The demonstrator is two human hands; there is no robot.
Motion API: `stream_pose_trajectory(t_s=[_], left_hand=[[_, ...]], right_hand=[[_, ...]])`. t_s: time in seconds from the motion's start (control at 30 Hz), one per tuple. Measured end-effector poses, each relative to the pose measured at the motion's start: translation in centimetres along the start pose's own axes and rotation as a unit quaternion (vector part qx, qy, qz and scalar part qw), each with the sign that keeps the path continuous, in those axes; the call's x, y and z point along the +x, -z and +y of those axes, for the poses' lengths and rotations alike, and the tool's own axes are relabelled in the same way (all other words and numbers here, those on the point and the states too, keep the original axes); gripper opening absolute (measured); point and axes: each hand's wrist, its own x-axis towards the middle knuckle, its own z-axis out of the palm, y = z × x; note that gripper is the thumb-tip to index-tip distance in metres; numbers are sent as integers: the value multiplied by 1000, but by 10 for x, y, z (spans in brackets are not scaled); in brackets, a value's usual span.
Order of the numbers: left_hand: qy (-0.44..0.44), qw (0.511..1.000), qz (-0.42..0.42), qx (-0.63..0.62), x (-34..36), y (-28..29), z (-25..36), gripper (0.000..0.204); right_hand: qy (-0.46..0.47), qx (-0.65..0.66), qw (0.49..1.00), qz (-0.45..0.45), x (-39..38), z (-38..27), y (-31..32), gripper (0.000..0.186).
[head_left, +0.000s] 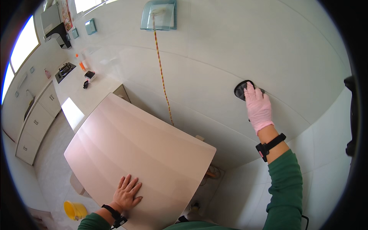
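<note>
My right hand, in a pink glove, grips a black oval pad against the pale tiled wall. Its fingers lie over the pad and partly hide it. My left hand, bare, lies with fingers spread on a large pale pink tabletop that stands near the wall. Both my wrists carry black straps. A red and yellow twisted cord runs from a translucent blue wall cover down the wall behind the tabletop, to the left of my right hand.
Beyond the tabletop, a counter holds a gas hob, an orange bottle and small dark items. White cabinets line the left wall. A yellow bucket stands on the floor. A side wall is at my right.
</note>
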Motion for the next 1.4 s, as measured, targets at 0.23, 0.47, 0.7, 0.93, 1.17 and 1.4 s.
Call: stream_pose_trajectory(t_s=[0.23,0.47,0.7,0.93,1.17,1.4], left_hand=[[3,1000,1,-2,-2,1,0,60],[0,1000,5,-15,-2,-1,-2,60],[-5,1000,-4,0,0,-1,-2,60],[-2,1000,4,-6,-2,-4,-2,60],[-4,1000,5,-2,-2,-4,-4,60],[-8,1000,7,0,-1,-2,-2,60]], right_hand=[[4,-10,1000,-15,-1,-1,2,42],[-20,5,999,-34,1,-6,3,46],[-26,-13,999,18,0,-10,-4,46],[-38,-20,998,-46,3,-14,-2,47],[-79,28,996,-10,9,-13,5,37],[-40,-43,998,5,9,-15,1,42]])
